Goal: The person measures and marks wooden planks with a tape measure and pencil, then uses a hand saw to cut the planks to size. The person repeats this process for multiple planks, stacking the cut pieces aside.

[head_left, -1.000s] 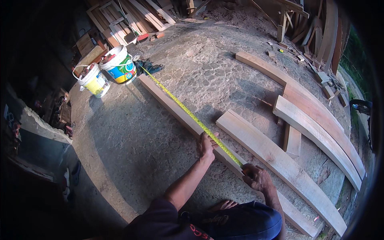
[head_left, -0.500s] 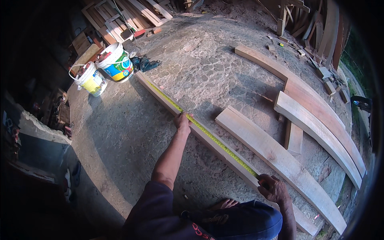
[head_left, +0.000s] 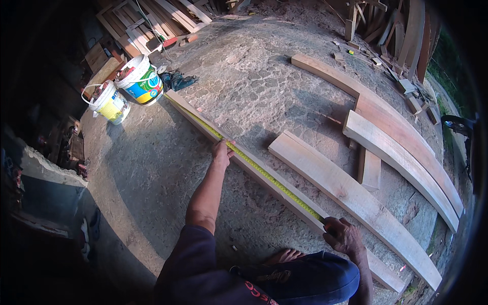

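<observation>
A long narrow timber beam [head_left: 274, 192] lies diagonally on the ground in front of me, with the yellow blade of a tape measure [head_left: 277, 184] stretched along its top. My left hand [head_left: 221, 152] is closed at the beam's left edge, about a third of the way from the far end, fingers on the blade. The tape's far tip reaches the beam's far end, beside the buckets. Lower right, my right hand [head_left: 346, 237] wraps around the tape's dark case, mostly hidden by the fingers, and rests over the beam.
Right of the beam lie a wide tapered plank [head_left: 351, 195], a curved pale timber [head_left: 401, 165] and a reddish curved board [head_left: 391, 124], with a short block [head_left: 370, 170] beneath. Two filled buckets [head_left: 113, 108] [head_left: 142, 86] stand far left. Stacked boards [head_left: 152, 23] lie behind.
The view has shifted slightly, moving the scene left. The blade's far tip now lies closer to the beam's far end, at its left edge. Both hands keep their grip.
</observation>
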{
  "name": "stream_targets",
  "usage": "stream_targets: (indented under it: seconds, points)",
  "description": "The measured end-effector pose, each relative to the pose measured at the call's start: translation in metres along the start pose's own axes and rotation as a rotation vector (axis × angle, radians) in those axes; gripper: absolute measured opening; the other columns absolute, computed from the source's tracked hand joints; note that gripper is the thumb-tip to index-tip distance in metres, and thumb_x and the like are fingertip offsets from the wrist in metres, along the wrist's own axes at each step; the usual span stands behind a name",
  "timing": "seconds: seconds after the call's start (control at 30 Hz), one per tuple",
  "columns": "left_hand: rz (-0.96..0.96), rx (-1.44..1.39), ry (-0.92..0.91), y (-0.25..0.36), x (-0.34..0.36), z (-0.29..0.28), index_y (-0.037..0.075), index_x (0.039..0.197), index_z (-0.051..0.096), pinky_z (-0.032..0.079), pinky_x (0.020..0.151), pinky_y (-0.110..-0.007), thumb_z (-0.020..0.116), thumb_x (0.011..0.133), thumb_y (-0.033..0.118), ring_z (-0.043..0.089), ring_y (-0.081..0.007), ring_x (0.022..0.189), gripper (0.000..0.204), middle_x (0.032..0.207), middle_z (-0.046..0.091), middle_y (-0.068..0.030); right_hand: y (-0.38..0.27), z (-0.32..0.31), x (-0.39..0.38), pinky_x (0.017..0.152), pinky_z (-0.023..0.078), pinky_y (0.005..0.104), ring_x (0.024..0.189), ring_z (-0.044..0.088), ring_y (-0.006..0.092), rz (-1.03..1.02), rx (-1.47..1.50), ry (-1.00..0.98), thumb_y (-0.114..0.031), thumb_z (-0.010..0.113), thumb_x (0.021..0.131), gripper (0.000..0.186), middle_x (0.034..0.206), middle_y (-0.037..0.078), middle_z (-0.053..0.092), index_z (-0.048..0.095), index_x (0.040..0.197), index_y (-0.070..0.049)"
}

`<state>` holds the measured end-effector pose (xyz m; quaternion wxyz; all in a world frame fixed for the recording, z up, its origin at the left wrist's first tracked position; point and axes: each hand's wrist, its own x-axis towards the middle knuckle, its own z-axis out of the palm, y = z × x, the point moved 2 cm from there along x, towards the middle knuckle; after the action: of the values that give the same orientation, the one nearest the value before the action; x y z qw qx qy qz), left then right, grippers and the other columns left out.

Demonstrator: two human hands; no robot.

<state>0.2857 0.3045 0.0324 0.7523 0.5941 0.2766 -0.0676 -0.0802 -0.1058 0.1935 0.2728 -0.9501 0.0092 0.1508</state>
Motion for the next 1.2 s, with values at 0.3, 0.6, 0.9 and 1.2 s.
stream_targets:
  seconds: [0.3,0.6,0.9,1.2]
  points:
    - [0.059,0.049,-0.043,-0.021,0.031,-0.026,0.015,0.117,0.065,0.051,0.08,-0.035,0.052,0.105,0.038,0.066,-0.0152,0.092,0.029,0.111,0.075,-0.0024,0.006,0.022,-0.012,0.092,0.057,0.0489,0.103,0.07,0.033,-0.035,0.128,0.022,-0.034,0.069,0.088,0.046,0.103,0.008,0.074,0.066,0.131,-0.02]
    - [0.007,0.179,-0.098,0.005,0.051,-0.023,0.01,0.112,0.07,0.051,0.079,-0.028,0.068,0.09,0.031,0.063,-0.0143,0.108,0.03,0.117,0.069,-0.0014,0.031,0.055,-0.023,0.08,0.056,0.0548,0.095,0.069,0.0403,-0.035,0.155,0.123,-0.032,0.063,0.09,0.039,0.098,0.018,0.065,0.067,0.128,-0.023]
    - [0.039,0.177,-0.049,-0.023,0.037,-0.045,0.016,0.116,0.066,0.049,0.078,-0.036,0.054,0.106,0.04,0.066,-0.016,0.086,0.028,0.104,0.074,-0.0009,0.024,0.045,-0.005,0.089,0.058,0.0506,0.102,0.07,0.0331,-0.108,0.162,0.073,-0.037,0.071,0.086,0.044,0.1,0.008,0.074,0.067,0.128,-0.024]
    - [0.102,0.07,0.103,-0.007,0.007,-0.024,0.014,0.114,0.067,0.053,0.072,-0.037,0.058,0.104,0.04,0.063,-0.0147,0.069,0.03,0.093,0.075,-0.0043,0.018,0.036,0.007,0.084,0.058,0.0506,0.097,0.071,0.0363,-0.019,0.056,0.002,-0.036,0.071,0.084,0.043,0.099,0.013,0.071,0.068,0.125,-0.024]
